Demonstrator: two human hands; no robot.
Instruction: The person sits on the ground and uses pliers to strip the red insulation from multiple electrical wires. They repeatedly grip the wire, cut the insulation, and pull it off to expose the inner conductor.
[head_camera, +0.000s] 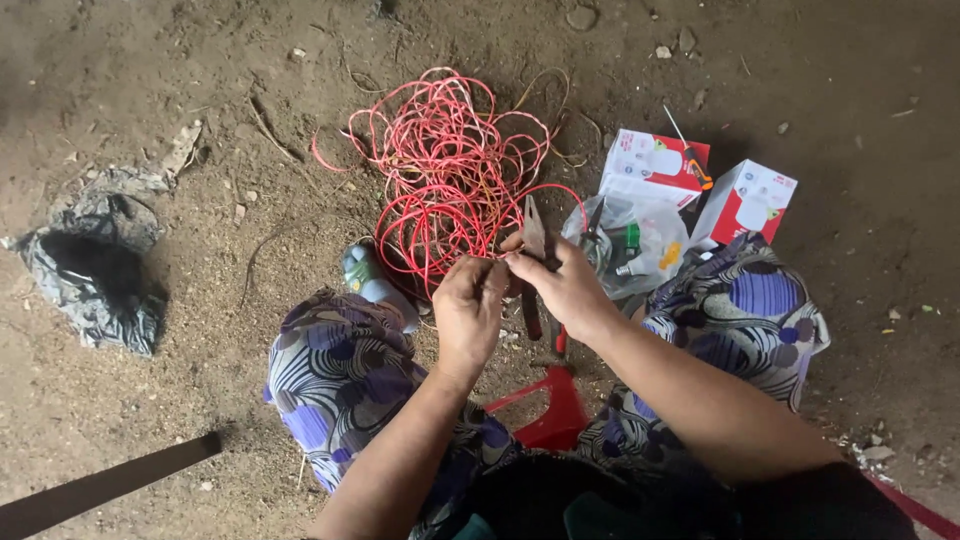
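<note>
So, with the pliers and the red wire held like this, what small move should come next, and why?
Probably close the pliers gently on the wire end. The right hand holds them nose up against the strand that the left hand pinches, both hands close together, and the rest of the red wire lies loose on the dirt floor. Whether the nose already bites the strand cannot be told.

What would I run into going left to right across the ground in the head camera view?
Crumpled grey bag → tangle of red wire → left hand → right hand holding pliers → clear plastic bag → two red and white boxes, one lying left of the other.
</note>
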